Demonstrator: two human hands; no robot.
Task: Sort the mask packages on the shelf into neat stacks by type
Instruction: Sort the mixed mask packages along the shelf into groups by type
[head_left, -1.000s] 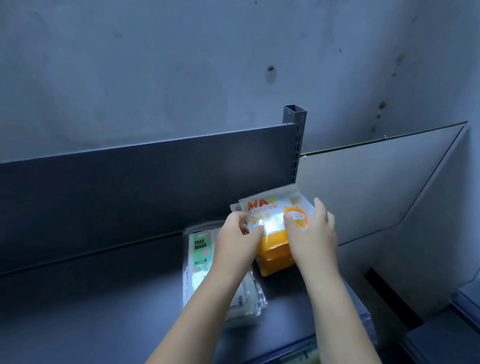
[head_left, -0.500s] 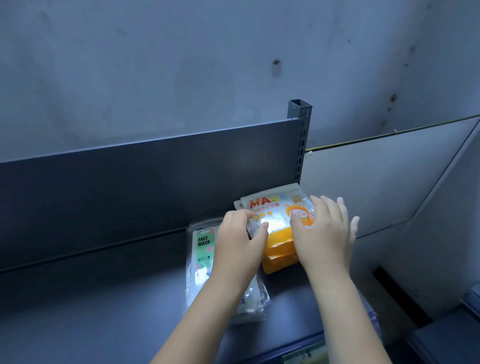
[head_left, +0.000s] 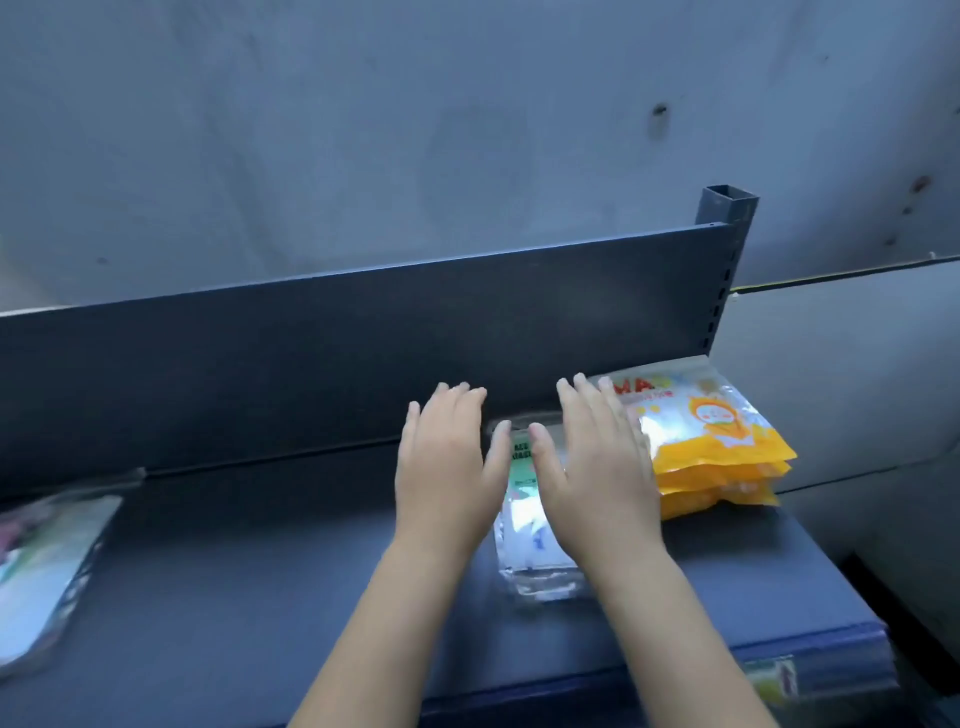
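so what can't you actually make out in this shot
- Clear face mask stack, head view: both hands cover its sides, left hand, right hand; the label is partly hidden and the package count unreadable.
- Orange mask stack: the right hand hides its left edge; the small print is too small to read.
- Package at the far left: blurred and cut by the frame edge, type unclear.
- Price tag on the shelf edge: blurred.

Glossy plastic is seen on the orange packs (head_left: 722, 457) and the clear pack (head_left: 535, 561) beside them; the shelf (head_left: 260, 571) is matt painted metal.
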